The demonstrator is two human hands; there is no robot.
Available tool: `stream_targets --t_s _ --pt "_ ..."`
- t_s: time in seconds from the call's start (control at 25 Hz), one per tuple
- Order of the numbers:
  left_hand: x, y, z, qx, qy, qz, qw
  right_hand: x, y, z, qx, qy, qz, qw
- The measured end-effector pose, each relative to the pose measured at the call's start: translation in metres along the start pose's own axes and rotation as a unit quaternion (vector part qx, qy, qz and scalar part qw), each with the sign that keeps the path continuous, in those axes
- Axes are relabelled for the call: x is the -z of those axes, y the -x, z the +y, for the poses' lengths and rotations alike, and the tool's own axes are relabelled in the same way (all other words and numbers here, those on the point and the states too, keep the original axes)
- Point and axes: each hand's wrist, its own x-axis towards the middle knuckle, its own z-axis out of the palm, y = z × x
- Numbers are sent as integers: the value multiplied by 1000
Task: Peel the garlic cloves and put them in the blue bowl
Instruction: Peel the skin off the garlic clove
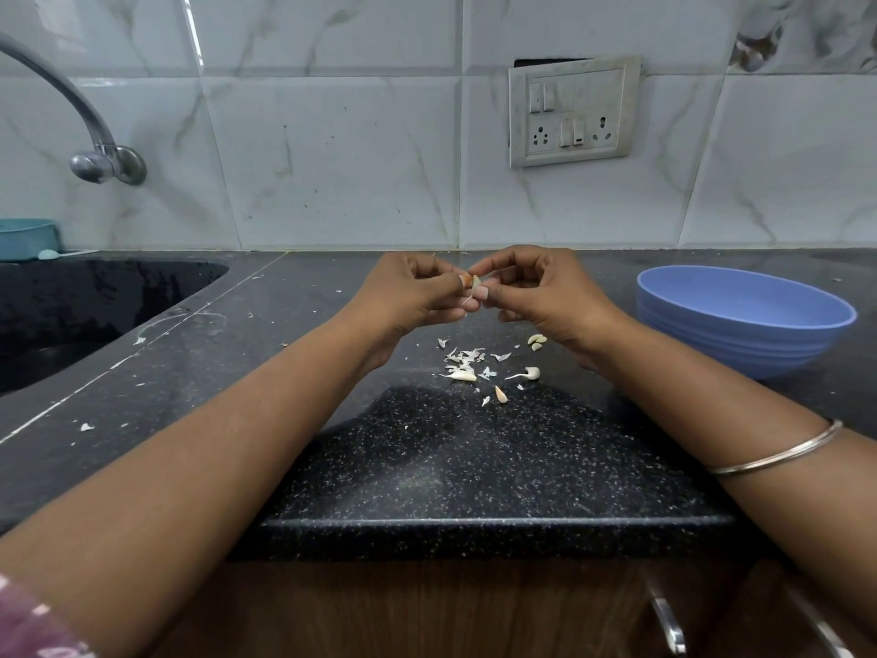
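Note:
Both hands are raised over the black counter and meet at one small garlic clove (471, 283). My left hand (417, 292) pinches it from the left, my right hand (541, 292) pinches it from the right, and a strip of skin hangs from it. Below them lie several loose cloves (536, 342) and scraps of white peel (467, 358) on the counter. The blue bowl (745, 320) stands to the right of my right hand; its inside is hidden from here.
A black sink (95, 306) is sunk into the counter at left, with a steel tap (102, 159) above it. A teal container (26, 237) sits behind the sink. A switch panel (572, 111) is on the tiled wall. The counter's front edge (474, 520) is near me.

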Motion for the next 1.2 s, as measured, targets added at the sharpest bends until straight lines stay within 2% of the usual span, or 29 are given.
stream_targets --t_s 0.2,0.48,0.76,0.92,1.2 --pt "2 0 -1 11 56 -20 998 1 -1 1 -9 -4 16 1000" --pt "2 1 0 -2 14 -4 1000 1 -3 3 -26 -16 6 1000" --pt "-1 1 -3 5 -8 -28 1000 3 -2 2 -11 -45 14 999" --pt "-2 0 -2 0 -59 -55 997 2 0 1 -26 -47 -10 998" --pt "-4 0 -2 -19 -110 -56 992 -6 1 0 -81 -6 -80 994"
